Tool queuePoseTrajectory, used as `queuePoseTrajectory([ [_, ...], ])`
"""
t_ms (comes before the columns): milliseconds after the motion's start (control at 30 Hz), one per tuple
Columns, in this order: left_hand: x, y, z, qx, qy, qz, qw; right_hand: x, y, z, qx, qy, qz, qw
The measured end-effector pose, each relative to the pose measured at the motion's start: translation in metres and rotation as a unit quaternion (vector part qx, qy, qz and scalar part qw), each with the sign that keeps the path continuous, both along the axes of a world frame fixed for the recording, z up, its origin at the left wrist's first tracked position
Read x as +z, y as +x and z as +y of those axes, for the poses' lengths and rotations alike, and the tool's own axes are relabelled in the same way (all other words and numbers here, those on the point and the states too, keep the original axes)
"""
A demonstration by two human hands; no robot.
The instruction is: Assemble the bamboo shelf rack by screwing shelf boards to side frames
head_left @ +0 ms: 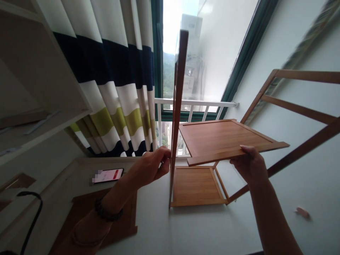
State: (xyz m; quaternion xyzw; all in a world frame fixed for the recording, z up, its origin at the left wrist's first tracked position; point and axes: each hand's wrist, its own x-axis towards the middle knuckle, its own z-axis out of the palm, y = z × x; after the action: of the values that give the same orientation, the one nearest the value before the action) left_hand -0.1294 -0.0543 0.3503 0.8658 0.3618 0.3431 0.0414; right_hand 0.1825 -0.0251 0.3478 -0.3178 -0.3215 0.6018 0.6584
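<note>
A brown wooden shelf panel (pixel 223 136) is tilted between the dark upright side frame (pixel 178 92) and the ladder-like side frame (pixel 297 106) on the right. My right hand (pixel 251 163) grips the panel's front edge, thumb on top and fingers underneath. My left hand (pixel 156 163) is closed against the outer face of the upright frame, near the level of the panel's left end. A small dark bit shows between its fingers, too hidden to name. Below, a lower shelf panel (pixel 196 186) sits between the two side frames.
Another brown panel (pixel 124 216) lies on the white surface behind my left forearm. Near it rests a phone (pixel 108 175) with a lit screen. Striped curtains (pixel 117 71), a window (pixel 207 53) and a white railing (pixel 196 102) stand ahead. A small pinkish object (pixel 302 212) is at right.
</note>
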Motion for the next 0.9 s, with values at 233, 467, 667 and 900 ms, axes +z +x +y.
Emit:
queuePoseTrajectory([
  [233,-0.01,0.02,0.001,0.009,-0.046,-0.144,0.988,-0.028,-0.007,-0.002,-0.007,-0.04,-0.005,0.999],
  [467,-0.047,0.026,-0.004,0.079,-0.175,-0.368,0.91,-0.058,-0.006,-0.004,-0.014,-0.057,0.031,0.998],
  [667,-0.085,0.016,-0.014,0.138,-0.214,-0.267,0.93,-0.09,-0.01,-0.003,0.003,-0.091,0.047,0.995],
  [900,-0.113,0.001,-0.016,0.06,-0.24,-0.156,0.956,-0.123,-0.018,-0.011,-0.019,-0.112,0.023,0.993],
])
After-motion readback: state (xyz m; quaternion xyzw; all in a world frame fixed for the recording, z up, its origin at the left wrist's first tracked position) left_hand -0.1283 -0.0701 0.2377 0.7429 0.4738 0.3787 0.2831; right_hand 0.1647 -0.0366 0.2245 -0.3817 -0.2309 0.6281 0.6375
